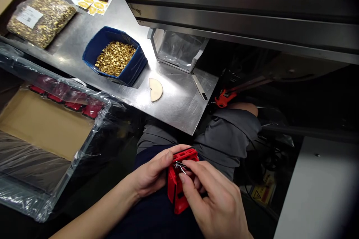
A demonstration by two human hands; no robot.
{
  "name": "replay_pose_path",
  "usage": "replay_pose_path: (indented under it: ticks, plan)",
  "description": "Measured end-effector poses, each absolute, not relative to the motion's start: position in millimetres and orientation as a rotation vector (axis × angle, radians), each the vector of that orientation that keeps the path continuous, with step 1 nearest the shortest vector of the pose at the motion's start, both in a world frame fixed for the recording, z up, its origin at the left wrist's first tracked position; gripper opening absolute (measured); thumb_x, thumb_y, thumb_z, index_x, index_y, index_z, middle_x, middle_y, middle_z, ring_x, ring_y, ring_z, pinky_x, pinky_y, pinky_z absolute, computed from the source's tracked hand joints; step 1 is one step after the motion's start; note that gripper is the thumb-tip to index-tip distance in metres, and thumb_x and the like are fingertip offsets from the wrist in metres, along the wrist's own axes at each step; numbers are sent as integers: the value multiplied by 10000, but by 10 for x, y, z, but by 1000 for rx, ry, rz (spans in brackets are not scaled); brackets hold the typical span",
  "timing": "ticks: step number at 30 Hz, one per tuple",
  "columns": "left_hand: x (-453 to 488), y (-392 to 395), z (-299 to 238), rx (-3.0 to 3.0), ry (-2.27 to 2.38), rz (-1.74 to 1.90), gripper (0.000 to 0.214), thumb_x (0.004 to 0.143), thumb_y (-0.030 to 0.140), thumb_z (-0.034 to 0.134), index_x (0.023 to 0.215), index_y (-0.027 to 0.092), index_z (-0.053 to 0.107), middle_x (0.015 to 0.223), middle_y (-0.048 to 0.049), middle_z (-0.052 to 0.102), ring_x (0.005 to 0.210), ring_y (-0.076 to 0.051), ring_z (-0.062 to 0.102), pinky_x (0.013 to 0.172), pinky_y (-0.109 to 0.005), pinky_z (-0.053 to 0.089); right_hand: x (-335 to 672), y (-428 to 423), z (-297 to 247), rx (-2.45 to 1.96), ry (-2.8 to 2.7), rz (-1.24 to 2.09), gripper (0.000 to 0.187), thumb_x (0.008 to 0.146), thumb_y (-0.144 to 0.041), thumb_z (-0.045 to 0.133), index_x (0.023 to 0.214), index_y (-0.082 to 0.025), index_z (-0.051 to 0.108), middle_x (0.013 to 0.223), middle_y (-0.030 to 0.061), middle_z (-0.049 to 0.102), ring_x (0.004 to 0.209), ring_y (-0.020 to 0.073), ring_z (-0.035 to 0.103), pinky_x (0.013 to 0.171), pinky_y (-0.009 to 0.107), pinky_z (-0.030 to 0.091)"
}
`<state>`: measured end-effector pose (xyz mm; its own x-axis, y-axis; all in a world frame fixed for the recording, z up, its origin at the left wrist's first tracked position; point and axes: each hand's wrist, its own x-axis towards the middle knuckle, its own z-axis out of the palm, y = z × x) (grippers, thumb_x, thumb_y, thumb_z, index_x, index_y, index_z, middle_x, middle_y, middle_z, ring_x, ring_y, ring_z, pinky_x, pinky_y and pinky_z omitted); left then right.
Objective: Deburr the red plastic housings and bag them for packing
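Item: red housing. Held over my lap, below the table edge. My left hand is closed round its left side, thumb along the top rim, and carries its weight.

Item: spring. A small wire piece, bright metal, at the upper face of the housing. My right hand has thumb and forefinger pinched together on it; the other fingers are curled loosely under the housing. Whether the wire is already seated in its slot I cannot tell; it is too small.

Step in hand, as I judge it: fitting the wire piece into the top of the housing. The next move calls for a steady left-hand hold, the housing kept tilted toward me, and a fine push from the right fingertips without letting the wire slip out.

Item: steel table. Well above my hands.

Item: blue bin. On the table, holding small brass parts.

Item: bag. Clear plastic, more brass parts inside, at the table's far left.

Item: wooden half-disc. Flat on the table, just beside the bin.

Item: clear tray. Grey-framed, behind the half-disc, under the machine rail.

Item: carton. To my left, lined with plastic film, a row of red housings along its far side.

Item: orange clamp. Past the table's right corner, near my knee.
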<state>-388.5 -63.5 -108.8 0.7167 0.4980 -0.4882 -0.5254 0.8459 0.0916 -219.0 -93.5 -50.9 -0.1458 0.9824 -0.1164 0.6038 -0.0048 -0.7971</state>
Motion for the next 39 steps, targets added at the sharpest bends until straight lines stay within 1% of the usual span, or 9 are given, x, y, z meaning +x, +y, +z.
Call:
replay_pose_path:
  ticks: [9,14,17,21,26,30,33,36,39]
  plan:
    - [-3883,-656,-1110,21,553,570,558,860,507,701,1287,151,642,1241,-143,683,1150,-275,627,1036,-368,439,-2210,-934,-517,-1633,-1778,953,208,936,-148,590,1103,-199,702,917,42,747,802,167,708,740,261,552]
    - [-3884,-679,-1137,20,557,566,584,854,518,705,1301,152,630,1268,-152,678,1192,-292,613,1071,-402,423,-2207,-945,-528,-1633,-1722,1007,197,931,-134,602,1080,-209,707,913,21,742,801,150,700,745,256,543]
    - [-3886,-691,-1157,-5,549,568,564,847,507,720,1287,161,644,1269,-142,682,1168,-271,629,1059,-377,434,-2167,-965,-530,-1640,-1641,1066,219,929,-133,612,1099,-236,703,949,5,739,836,133,703,759,231,542]
    - [-3890,-699,-1181,-49,558,579,547,837,503,733,1269,176,662,1263,-120,695,1132,-240,648,1029,-338,452,-2083,-1006,-528,-1681,-1589,1069,240,925,-169,637,1126,-286,695,974,-19,736,860,120,704,773,199,546]
    - [-3894,-718,-1226,-62,544,593,558,859,505,706,1278,139,658,1274,-135,698,1164,-259,636,1077,-370,421,-1934,-970,-569,-1841,-1454,1024,191,945,-270,626,1121,-317,685,1037,-18,724,918,129,694,766,187,552]
    - [-3896,-696,-1231,-115,540,573,541,905,497,645,1278,106,653,1272,-156,699,1170,-277,641,1079,-398,426,-1855,-729,-925,-1948,-1225,848,216,946,-350,614,1138,-271,671,1062,25,713,897,159,689,773,246,563]
    - [-3881,-649,-1191,-162,526,553,499,937,445,592,1255,68,661,1247,-185,706,1185,-301,640,1107,-431,398,-1861,-446,-1375,-1943,-1301,815,265,960,-365,557,1165,-213,631,1071,68,701,897,178,678,777,282,552]
    - [-3858,-616,-1151,-177,527,519,533,950,459,556,1268,41,646,1207,-208,719,1179,-311,649,1100,-437,401,-1854,-208,-1709,-1954,-1497,884,209,917,-329,595,1072,-200,650,898,44,699,770,183,654,733,306,517]
    - [-3845,-624,-1150,-183,560,494,583,958,527,525,1267,48,647,1191,-210,723,1149,-309,664,1093,-442,409,-1793,-127,-1722,-1978,-1488,887,195,902,-351,619,1036,-211,644,812,21,679,691,174,627,679,304,497]
